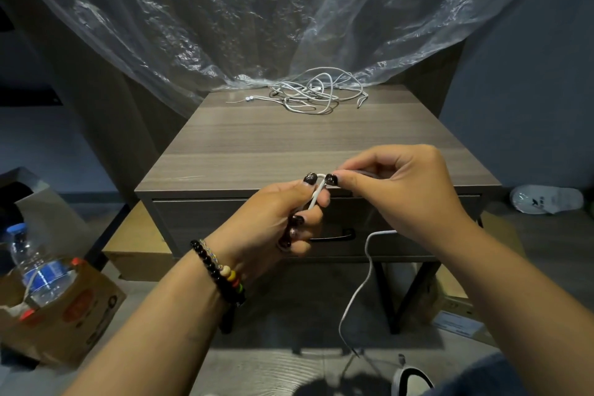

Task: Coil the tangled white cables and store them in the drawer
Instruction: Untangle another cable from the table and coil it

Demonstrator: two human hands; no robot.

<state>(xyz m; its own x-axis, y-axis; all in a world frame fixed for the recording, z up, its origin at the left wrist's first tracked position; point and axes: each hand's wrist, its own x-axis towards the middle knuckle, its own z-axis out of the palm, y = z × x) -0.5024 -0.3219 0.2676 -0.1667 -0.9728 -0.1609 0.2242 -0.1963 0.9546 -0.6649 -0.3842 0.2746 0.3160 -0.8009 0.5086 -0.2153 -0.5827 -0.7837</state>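
Fingers point(313, 180) of both hands pinch white cable point(356, 293); drawer point(257, 225) closed, contents unseen

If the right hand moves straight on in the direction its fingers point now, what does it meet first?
The right hand points leftward, so it likely meets the left hand first; both pinch the same thin white cable, almost touching. Depth is unclear.
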